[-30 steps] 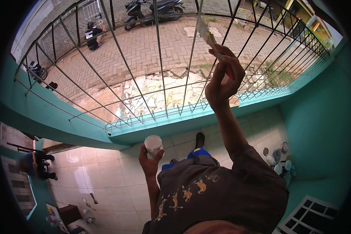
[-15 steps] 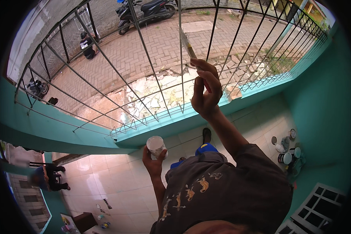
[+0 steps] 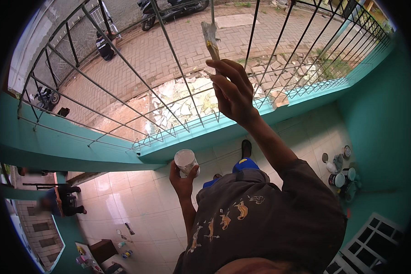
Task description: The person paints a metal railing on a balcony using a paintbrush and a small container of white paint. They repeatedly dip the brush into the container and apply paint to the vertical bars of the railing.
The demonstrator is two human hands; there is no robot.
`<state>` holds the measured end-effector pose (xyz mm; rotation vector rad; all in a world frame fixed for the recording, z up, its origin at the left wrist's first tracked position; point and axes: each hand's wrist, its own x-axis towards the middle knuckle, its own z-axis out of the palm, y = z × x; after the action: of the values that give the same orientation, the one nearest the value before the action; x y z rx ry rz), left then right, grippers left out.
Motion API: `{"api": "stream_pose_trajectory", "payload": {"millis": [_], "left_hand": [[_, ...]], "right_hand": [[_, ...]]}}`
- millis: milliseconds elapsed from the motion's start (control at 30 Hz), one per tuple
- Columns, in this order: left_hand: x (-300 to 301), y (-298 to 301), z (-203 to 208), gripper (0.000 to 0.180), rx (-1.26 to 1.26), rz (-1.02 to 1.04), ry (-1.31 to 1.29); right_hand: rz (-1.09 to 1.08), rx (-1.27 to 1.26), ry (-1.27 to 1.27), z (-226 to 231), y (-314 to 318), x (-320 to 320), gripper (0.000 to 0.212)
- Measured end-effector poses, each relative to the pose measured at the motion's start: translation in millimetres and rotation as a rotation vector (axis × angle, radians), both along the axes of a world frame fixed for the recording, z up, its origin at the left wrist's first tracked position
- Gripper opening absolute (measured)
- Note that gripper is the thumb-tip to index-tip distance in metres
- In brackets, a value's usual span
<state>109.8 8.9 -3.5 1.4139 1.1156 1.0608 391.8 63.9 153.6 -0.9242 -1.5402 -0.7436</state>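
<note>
My right hand (image 3: 233, 91) is raised in front of a metal-bar fence, fingers closed around the handle of a paintbrush (image 3: 210, 39). The brush points upward, its bristles grey and spread, close to an upright grey bar (image 3: 212, 10); whether they touch it I cannot tell. Lower down, my left hand (image 3: 182, 185) grips a white plastic tub (image 3: 186, 159) from the side, holding it near my waist. The tub's contents look whitish, with smears on its outside.
The fence stands on a low turquoise wall (image 3: 223, 124). Several paint cans (image 3: 337, 180) sit on the tiled floor by the right wall. Tools (image 3: 129, 228) lie at lower left. One person (image 3: 66, 201) sits at left; another (image 3: 105, 48) crouches outside, near a parked motorbike (image 3: 173, 10).
My right hand has shifted slightly left, and the brush has turned so its broad bristle face shows. The left hand still holds the tub, and the view has tilted a little.
</note>
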Motion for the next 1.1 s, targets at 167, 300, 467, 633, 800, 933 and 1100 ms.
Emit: {"api": "stream_pose_trajectory", "payload": {"millis": [167,300,467,633,800,933,1100], "left_hand": [[2.0,-3.1,4.7,0.058,-0.003,0.012,0.012],[-2.1,-7.8,-2.2,0.058,-0.014,0.032,-0.013],[0.1,-10.0,-5.9,0.058,-0.033,0.034,-0.018],[1.2,-8.9,-1.4,0.057,-0.022,0.017,0.012],[4.7,-8.4,1.1,0.057,-0.015,0.020,-0.007],[6.5,-6.4,-2.7,0.057,-0.019,-0.003,-0.009],[7.0,-5.1,-5.3,0.055,-0.013,-0.001,0.000]], "right_hand": [[0.194,0.043,0.167,-7.3,-21.8,14.8,0.017],[0.252,0.020,0.508,-10.4,-31.5,32.8,0.019],[0.373,-0.162,0.560,-46.8,-26.8,45.4,0.018],[0.206,-0.049,0.493,-49.9,-34.6,56.5,0.018],[0.161,-0.120,0.484,-53.7,-35.9,45.0,0.019],[0.310,-0.161,0.443,-68.6,-36.2,22.7,0.019],[0.323,-0.215,0.414,-72.3,-31.9,28.9,0.019]]}}
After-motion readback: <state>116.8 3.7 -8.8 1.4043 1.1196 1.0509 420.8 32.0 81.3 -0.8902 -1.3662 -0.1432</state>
